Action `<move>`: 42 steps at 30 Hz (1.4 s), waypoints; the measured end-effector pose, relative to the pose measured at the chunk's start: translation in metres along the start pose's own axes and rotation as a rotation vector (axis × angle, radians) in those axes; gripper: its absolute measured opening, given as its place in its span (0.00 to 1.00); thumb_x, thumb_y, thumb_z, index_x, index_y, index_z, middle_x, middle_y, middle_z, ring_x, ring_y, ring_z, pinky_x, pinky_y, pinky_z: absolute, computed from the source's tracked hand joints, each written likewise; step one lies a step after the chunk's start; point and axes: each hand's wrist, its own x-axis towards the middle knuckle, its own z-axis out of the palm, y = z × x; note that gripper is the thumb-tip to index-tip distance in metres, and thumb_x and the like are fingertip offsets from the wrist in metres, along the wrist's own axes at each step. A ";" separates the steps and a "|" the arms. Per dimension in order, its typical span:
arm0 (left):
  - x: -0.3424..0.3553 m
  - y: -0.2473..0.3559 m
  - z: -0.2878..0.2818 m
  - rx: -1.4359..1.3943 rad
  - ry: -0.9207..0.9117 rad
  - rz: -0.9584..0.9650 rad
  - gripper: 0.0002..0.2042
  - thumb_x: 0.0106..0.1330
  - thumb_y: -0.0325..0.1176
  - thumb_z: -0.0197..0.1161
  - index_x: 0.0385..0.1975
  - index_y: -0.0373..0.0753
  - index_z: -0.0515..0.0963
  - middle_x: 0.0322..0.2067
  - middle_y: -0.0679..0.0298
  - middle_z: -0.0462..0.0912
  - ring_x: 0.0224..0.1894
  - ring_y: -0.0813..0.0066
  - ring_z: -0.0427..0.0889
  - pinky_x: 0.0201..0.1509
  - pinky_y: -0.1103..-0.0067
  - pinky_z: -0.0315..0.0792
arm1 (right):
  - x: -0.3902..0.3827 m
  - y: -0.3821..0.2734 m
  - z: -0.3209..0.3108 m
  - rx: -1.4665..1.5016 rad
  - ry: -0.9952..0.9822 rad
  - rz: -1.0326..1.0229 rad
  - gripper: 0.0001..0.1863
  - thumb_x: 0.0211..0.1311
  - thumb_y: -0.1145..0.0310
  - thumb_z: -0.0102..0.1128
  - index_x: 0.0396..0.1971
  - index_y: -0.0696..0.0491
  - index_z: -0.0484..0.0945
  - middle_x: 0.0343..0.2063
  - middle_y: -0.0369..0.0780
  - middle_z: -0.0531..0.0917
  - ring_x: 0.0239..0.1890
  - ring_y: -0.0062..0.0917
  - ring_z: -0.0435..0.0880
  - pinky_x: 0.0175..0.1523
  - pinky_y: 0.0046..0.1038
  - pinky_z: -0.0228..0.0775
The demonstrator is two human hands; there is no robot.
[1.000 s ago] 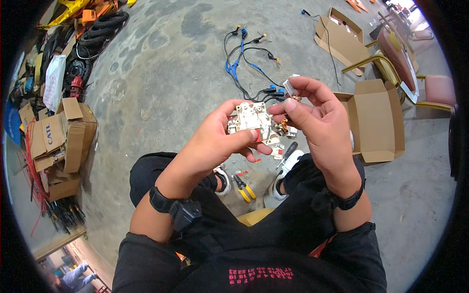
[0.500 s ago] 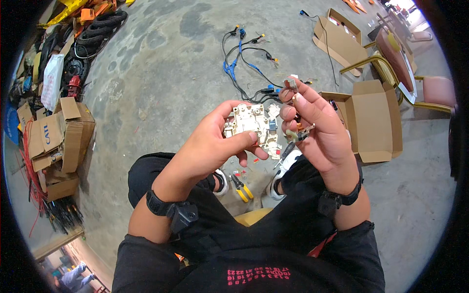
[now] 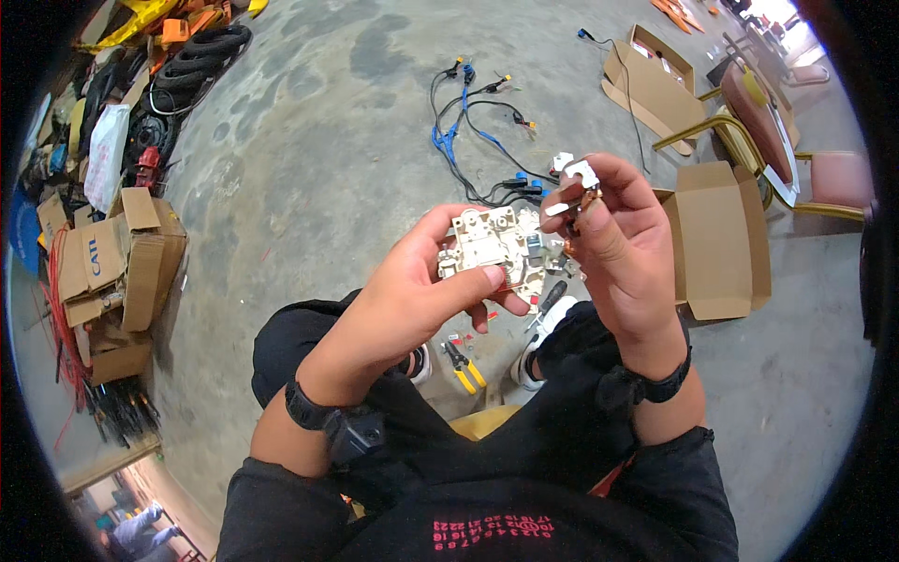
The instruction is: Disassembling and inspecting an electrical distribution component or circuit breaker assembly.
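My left hand (image 3: pixel 398 286) is wrapped around a cream plastic moulded housing (image 3: pixel 482 242), its thumb pressing on the lower edge. Ribs, holes and small fittings show on the upturned face. Beside it, raised a little higher, my right hand (image 3: pixel 629 258) pinches a small part with white and copper-coloured pieces (image 3: pixel 582 174) between thumb and fingers. Its exact kind cannot be made out, and the fingers cover some of it. Below the hands, a dark-handled screwdriver (image 3: pixel 553 298) and yellow-handled pliers (image 3: pixel 465 368) lie on the floor among small red and white scraps.
Black and blue cables (image 3: pixel 447 140) spread over the concrete floor ahead. To the right stand an open cardboard box (image 3: pixel 719 239) and a chair with a gold frame (image 3: pixel 719 114). Torn cartons (image 3: pixel 140 258), tyres (image 3: pixel 198 67) and red wires (image 3: pixel 61 328) crowd the left side.
My right hand has turned the small part, bringing its white pieces into view. The housing in my left hand has shifted slightly right and down in the picture.
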 end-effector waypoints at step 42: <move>0.017 -0.006 -0.008 -0.076 -0.018 -0.055 0.24 0.66 0.23 0.64 0.60 0.32 0.64 0.51 0.55 0.80 0.51 0.65 0.83 0.57 0.67 0.81 | 0.005 0.005 -0.007 -0.123 0.199 -0.068 0.22 0.69 0.69 0.63 0.58 0.61 0.71 0.46 0.43 0.80 0.42 0.26 0.85 0.46 0.24 0.77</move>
